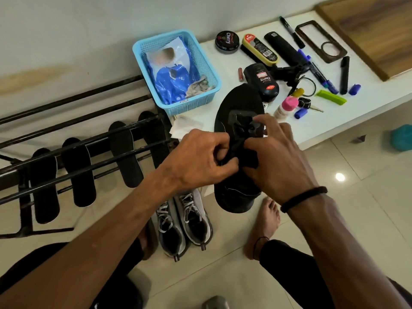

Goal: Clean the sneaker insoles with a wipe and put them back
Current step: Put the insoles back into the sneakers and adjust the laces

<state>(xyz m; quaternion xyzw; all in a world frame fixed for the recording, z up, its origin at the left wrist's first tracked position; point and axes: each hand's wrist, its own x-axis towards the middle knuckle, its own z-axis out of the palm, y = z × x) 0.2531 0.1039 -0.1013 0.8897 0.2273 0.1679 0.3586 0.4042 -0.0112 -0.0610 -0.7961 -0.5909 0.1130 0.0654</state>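
Between both hands, the black shoe [239, 130] points its long way away; left hand [196, 159] and right hand [274, 152] pinch its middle.

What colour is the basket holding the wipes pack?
Light blue, a plastic mesh basket, seen clearly in the head view on the white shelf.

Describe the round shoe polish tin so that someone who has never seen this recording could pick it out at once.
Start at the white ledge along the wall and find the blue plastic basket at its left end. Just right of the basket's far corner lies the round shoe polish tin. It is the only flat disc there: black lid with "Cherry" lettering, while its neighbours, a yellow-edged brush and a black bottle, are elongated.
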